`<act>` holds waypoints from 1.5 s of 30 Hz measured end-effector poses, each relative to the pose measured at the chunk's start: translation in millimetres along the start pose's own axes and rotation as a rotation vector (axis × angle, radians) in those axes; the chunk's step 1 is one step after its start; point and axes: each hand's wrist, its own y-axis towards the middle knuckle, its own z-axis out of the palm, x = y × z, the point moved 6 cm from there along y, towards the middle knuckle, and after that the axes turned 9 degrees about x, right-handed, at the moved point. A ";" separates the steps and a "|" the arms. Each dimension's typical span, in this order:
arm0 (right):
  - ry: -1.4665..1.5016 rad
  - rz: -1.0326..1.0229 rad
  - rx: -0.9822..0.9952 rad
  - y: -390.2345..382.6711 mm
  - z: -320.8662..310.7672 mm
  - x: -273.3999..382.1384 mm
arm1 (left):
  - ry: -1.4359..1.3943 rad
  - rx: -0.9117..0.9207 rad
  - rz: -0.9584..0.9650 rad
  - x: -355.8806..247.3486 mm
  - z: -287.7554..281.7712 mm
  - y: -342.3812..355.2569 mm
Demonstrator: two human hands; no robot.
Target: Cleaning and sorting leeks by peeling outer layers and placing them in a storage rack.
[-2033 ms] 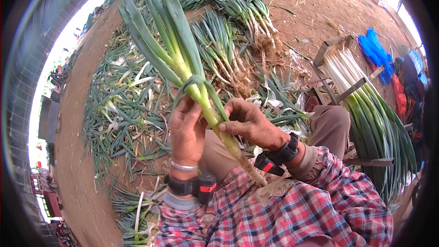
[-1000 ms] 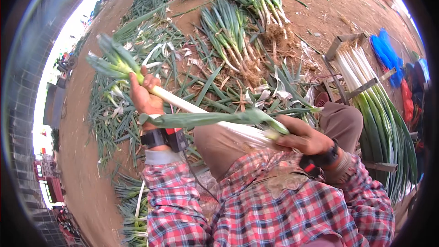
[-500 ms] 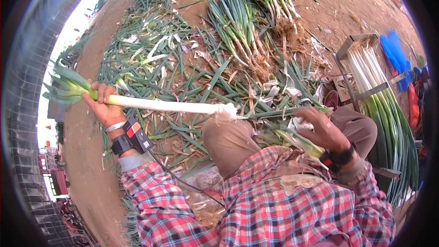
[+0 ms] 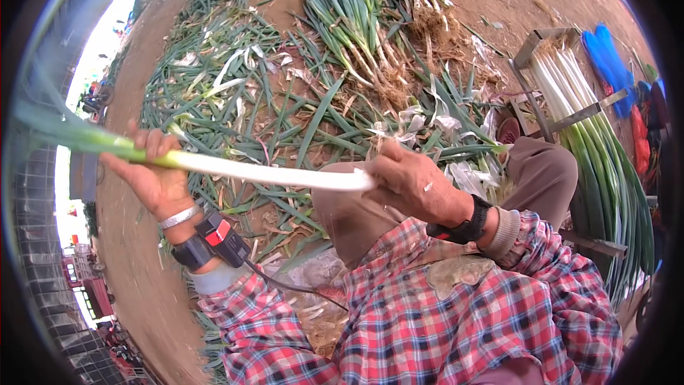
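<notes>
Crosswise, clamping leek in fingers of left hand; bunching fingers of right hand at right end, unclear on what.

A long-sleeved checked shirt in red, navy and white spreads around five o'clock, bearing a tan, irregular patch or stain, its left sleeve ending in a pale grey cuff near eight o'clock and its right sleeve in a ribbed beige cuff near four. Toward eight o'clock sit a silvery band and a black strap with a black box marked orange-red, its thin dark cable trailing toward seven; another black strap lies at four. Brown trousers show at three o'clock, a dark reddish shoe between two and three.
</notes>
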 end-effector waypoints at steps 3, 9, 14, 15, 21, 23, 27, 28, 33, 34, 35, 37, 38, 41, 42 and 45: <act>0.126 -0.001 0.147 -14.6 3.4 10.1 | -0.247 0.264 0.013 -5.1 2.5 0.8; 0.232 0.006 0.193 -43.9 -13.3 16.1 | -0.337 0.245 -0.068 16.4 -14.8 -10.7; 0.027 0.218 0.247 -88.4 -9.7 -27.0 | -0.336 0.195 -0.205 53.8 -22.4 -20.3; -0.120 0.344 0.220 -95.5 -12.5 -42.9 | -0.339 0.235 -0.232 56.6 -20.7 -23.9; 0.111 -0.016 0.218 -26.7 -7.4 14.5 | -0.406 0.444 -0.131 49.2 38.3 -10.1; 0.044 -0.055 0.341 -25.2 7.4 13.7 | -0.420 0.478 -0.118 42.4 44.0 -7.3; -0.209 -0.216 0.121 -54.0 -16.2 4.8 | -0.312 0.386 -0.103 3.8 10.3 1.0; -0.275 -0.059 0.188 -79.7 -7.8 -26.5 | -0.296 0.380 -0.074 -6.8 7.6 3.2; -0.299 0.286 0.222 -111.8 -14.5 -82.1 | -0.341 0.406 -0.030 -14.2 11.8 2.5; -0.097 0.179 0.177 -89.0 -19.4 -67.4 | -0.328 0.382 -0.003 -14.9 11.4 3.4; 0.233 0.241 0.208 -64.1 -22.9 -43.1 | -0.306 0.354 0.031 -19.5 7.1 2.5; 0.807 0.144 0.209 -26.8 -10.7 -14.4 | -0.308 0.353 0.041 -18.0 4.1 -0.5; 0.872 0.180 0.258 -20.9 2.2 -15.6 | -0.308 0.355 0.050 -19.5 6.0 -1.0; 0.807 0.279 0.255 -26.2 13.2 -15.8 | -0.326 0.277 0.048 -9.4 -1.1 1.2; 0.796 0.364 0.204 -49.9 16.9 -37.7 | -0.297 0.256 0.059 -9.7 -5.6 -1.2; 0.444 0.573 0.248 -118.5 -1.2 -89.0 | -0.208 0.203 0.119 -47.9 -33.6 -18.0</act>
